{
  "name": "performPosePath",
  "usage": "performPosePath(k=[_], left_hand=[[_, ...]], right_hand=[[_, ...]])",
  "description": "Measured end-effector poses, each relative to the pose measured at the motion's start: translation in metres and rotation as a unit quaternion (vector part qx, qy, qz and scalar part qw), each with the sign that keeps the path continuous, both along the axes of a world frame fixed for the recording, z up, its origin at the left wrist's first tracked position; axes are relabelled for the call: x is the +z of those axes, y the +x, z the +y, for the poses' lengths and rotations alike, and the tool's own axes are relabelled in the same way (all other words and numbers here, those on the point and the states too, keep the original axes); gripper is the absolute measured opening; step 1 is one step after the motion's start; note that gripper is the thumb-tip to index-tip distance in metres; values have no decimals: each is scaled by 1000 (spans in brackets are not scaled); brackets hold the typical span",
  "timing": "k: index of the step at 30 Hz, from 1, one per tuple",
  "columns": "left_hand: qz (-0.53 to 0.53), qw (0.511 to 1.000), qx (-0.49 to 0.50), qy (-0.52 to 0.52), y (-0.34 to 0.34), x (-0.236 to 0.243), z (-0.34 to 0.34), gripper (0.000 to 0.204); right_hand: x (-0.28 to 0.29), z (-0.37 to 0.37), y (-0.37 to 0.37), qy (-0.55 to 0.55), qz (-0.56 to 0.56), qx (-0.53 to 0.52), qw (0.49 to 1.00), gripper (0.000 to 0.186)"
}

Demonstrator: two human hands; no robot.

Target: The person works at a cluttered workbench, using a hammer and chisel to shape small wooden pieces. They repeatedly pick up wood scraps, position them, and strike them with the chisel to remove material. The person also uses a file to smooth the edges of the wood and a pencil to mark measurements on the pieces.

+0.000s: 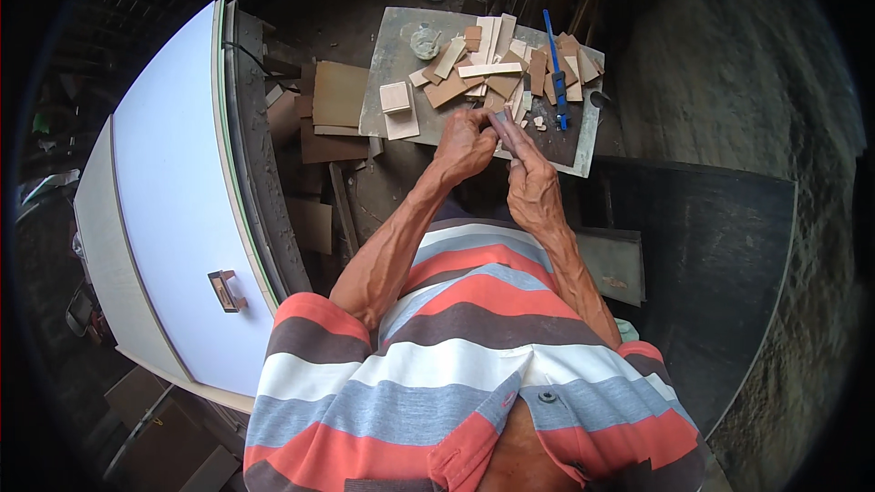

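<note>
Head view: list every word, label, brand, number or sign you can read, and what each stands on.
None can be read.
Blue tool: any markings are too small to read.
Wood pieces: no lettering visible.
White panel: no lettering visible.

Loose wood pieces (448, 88), pale or reddish brown, flat and cut to mixed lengths, lie overlapping in a jumble from the centre of the worktop (387, 46) out toward 12 to 2 o'clock; one pale strip (489, 69) rests across the top, running about 9 to 3 o'clock, and other strips (486, 36) point toward 12 o'clock
</note>
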State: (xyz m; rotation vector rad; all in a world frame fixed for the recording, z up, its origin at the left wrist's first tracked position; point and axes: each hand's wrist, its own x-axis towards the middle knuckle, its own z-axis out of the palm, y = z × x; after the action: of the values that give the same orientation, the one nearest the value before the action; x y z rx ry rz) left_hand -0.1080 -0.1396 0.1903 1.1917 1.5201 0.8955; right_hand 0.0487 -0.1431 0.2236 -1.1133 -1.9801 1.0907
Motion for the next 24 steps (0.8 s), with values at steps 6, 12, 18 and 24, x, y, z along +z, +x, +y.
performPosePath(k=[6, 12, 18, 24], left_hand=[[-107, 985, 115, -64, 8, 3, -10, 20], [-116, 986, 104, -53, 18, 16, -7, 21], [-52, 997, 49, -28, 8, 15, -7, 20], [38, 999, 24, 22, 6, 12, -5, 19]], right_hand=[[13, 8, 3, -164, 92, -115, 975, 57], [6, -5, -4, -201, 26, -64, 977, 63], [1, 3, -5, -159, 56, -6, 986, 64], [-1, 9, 2, -58, 5, 34, 998, 63]])
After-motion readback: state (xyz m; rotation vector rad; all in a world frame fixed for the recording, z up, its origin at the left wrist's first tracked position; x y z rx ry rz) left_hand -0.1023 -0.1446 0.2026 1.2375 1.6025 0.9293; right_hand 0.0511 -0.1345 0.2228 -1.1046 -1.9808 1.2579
